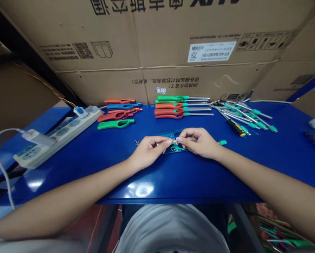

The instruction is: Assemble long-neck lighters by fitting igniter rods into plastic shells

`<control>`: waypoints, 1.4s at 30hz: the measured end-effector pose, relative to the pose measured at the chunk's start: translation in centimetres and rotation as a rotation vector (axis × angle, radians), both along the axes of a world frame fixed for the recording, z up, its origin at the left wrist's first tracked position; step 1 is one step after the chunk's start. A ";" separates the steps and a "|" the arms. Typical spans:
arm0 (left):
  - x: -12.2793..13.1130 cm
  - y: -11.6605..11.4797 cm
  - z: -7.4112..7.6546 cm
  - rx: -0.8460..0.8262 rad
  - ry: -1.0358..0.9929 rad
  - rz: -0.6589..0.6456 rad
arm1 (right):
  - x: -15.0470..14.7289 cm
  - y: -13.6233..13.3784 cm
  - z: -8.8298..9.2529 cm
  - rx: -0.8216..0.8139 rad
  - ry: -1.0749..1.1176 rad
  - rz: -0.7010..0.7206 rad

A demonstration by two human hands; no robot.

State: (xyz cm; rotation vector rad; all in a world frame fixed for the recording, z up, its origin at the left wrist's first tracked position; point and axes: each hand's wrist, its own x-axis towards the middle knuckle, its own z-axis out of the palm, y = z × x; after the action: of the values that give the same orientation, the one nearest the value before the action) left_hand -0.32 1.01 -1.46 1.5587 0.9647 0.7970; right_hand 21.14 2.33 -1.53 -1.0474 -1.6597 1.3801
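Near the middle of the blue table, my left hand and my right hand meet over a blue lighter handle. Both have their fingertips pinched on a small whitish part with a thin white wire. A green piece lies just beneath it. The exact shape of the small part is hidden by my fingers. A green tip pokes out to the right of my right hand. Several small screws lie left of my left hand.
Lighter handles are at the back left, assembled lighters at the back centre. Metal lighter rods and a screwdriver lie at the right. A power strip stands left; a cardboard wall rises behind.
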 end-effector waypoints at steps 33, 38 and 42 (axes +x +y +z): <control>-2.3 0.9 1.7 0.763 0.640 -0.231 | 1.3 1.3 0.0 -0.015 0.005 -0.011; -2.5 0.6 1.9 0.694 0.684 -0.244 | 1.2 1.2 0.1 -0.016 -0.004 -0.009; -2.6 0.5 2.1 0.667 0.680 -0.259 | 1.1 1.1 0.2 -0.010 -0.011 -0.005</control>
State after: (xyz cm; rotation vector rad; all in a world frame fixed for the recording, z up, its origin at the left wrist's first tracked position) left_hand -2.95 1.47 0.67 2.5798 0.9780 0.4083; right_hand 22.26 3.40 -1.34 -1.0659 -1.6588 1.3834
